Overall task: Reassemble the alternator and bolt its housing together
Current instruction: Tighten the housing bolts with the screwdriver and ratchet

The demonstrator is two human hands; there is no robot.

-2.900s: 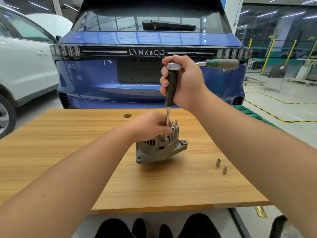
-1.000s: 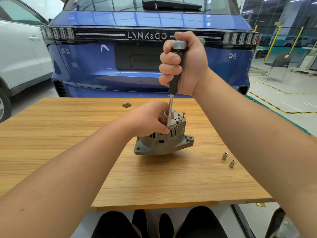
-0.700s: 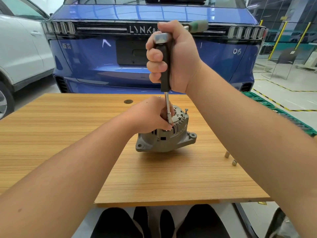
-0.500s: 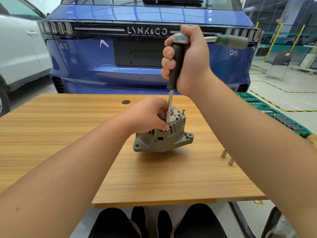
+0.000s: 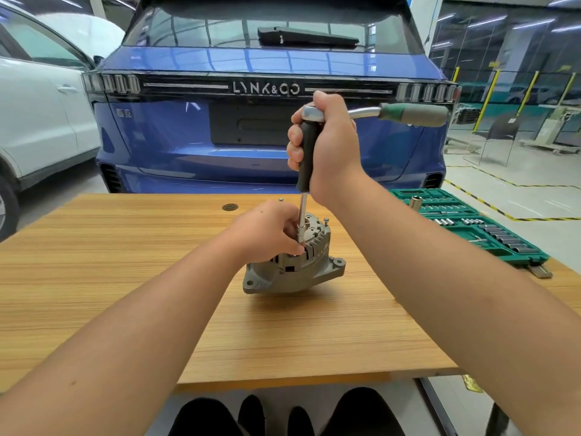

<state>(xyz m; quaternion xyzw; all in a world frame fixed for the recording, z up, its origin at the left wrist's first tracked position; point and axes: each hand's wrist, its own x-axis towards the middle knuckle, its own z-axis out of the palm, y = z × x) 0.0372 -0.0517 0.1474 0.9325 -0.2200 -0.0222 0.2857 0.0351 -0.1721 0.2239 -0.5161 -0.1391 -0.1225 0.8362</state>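
A: Right hand (image 5: 327, 146) — fist wrapped round the black upright grip of the ratchet driver (image 5: 306, 152), thumb on top by the chrome head. Green-and-grey ratchet handle (image 5: 415, 114) sticks out sideways to the right, level with the knuckles.

B: Shaft?

A: Thin steel extension (image 5: 302, 212) drops straight down from the grip; its socket end sits at the top edge of the alternator (image 5: 295, 265). Contact point itself hidden behind fingers.

B: Left hand?

A: Left hand (image 5: 267, 231) curled over the near-left top of the housing, fingertips pinching the lower shaft just above the socket. Holding, not flat.

B: Alternator position?

A: Middle of the wooden table (image 5: 125, 278), tilted, cooling slots facing right, mounting ears at lower left and right. One stud (image 5: 326, 220) stands up on its far side, beside the shaft.

B: Anything else on the bench?

A: Small loose bolt (image 5: 281, 200) behind the left hand, near a dark round hole (image 5: 229, 207). Green socket tray (image 5: 471, 228) at the right edge, sockets in rows. Blue Lynk & Co car (image 5: 270, 89) behind the table; white car (image 5: 41, 114) far left.
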